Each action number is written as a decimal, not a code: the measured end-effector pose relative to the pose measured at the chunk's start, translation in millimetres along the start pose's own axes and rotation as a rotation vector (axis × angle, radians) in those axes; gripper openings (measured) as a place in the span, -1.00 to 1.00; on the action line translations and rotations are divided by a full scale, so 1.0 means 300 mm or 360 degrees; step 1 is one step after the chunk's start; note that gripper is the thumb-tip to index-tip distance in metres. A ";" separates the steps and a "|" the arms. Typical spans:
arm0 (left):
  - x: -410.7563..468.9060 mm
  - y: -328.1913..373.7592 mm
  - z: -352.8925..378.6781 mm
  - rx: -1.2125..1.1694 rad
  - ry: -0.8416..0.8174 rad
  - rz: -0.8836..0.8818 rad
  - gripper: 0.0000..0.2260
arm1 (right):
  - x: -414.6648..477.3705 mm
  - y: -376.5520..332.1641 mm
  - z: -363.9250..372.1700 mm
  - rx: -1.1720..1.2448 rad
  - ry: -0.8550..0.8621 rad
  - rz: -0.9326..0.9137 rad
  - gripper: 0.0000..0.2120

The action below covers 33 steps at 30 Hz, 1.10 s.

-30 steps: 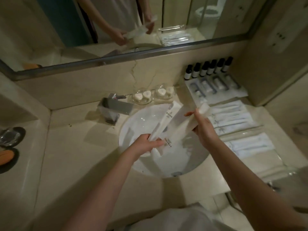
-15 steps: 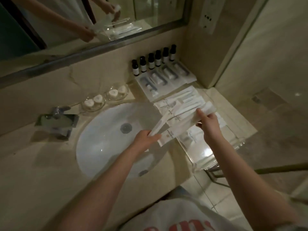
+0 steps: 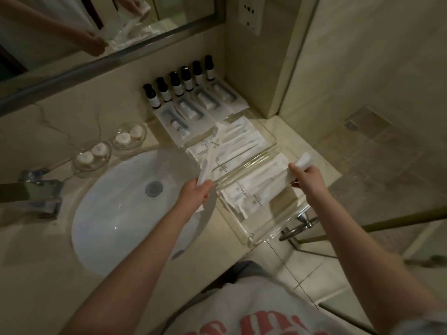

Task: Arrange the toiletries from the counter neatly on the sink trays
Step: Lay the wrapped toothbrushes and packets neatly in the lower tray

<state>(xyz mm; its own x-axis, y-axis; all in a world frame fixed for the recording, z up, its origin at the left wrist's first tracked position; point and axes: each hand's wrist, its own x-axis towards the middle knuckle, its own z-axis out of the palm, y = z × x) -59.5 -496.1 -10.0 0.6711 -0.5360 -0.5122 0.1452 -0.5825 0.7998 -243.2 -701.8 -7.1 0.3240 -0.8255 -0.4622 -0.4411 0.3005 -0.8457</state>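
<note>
My left hand (image 3: 194,193) grips a long white toiletry packet (image 3: 210,158) that slants up over the sink's right rim. My right hand (image 3: 306,176) pinches the end of another white packet (image 3: 273,183) lying across the near clear tray (image 3: 261,235). That tray holds a few white packets. A second clear tray (image 3: 269,134) behind it carries several more white packets in a row.
The white sink basin (image 3: 116,213) lies to the left, with a chrome tap (image 3: 36,192). Two glass dishes of soaps (image 3: 92,155) stand behind it. Several dark bottles (image 3: 177,84) line the wall over flat packaged items (image 3: 193,110). The counter edge drops off at right.
Both hands have moved right, away from the basin. The right hand has lowered its packet onto the near tray, and the left hand's packet now leans over the sink rim.
</note>
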 end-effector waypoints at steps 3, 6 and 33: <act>0.005 0.002 0.005 -0.0005 0.0006 -0.0002 -0.84 | 0.026 0.046 0.004 -0.0236 -0.0030 0.0110 -0.68; 0.013 0.001 0.013 0.0013 0.0039 -0.0001 -0.83 | 0.030 0.060 0.006 -0.0766 0.0028 0.0016 -0.76; 0.024 0.019 0.049 0.0005 0.0017 0.0009 -0.83 | 0.010 0.163 0.076 -0.1608 -0.0516 -0.1347 -0.72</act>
<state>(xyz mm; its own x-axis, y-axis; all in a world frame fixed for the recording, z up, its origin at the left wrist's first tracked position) -64.5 -512.4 -13.9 0.6797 -0.5326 -0.5044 0.1392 -0.5815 0.8015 -244.8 -678.8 -56.0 0.9187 -0.3899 -0.0632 -0.3812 -0.8330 -0.4010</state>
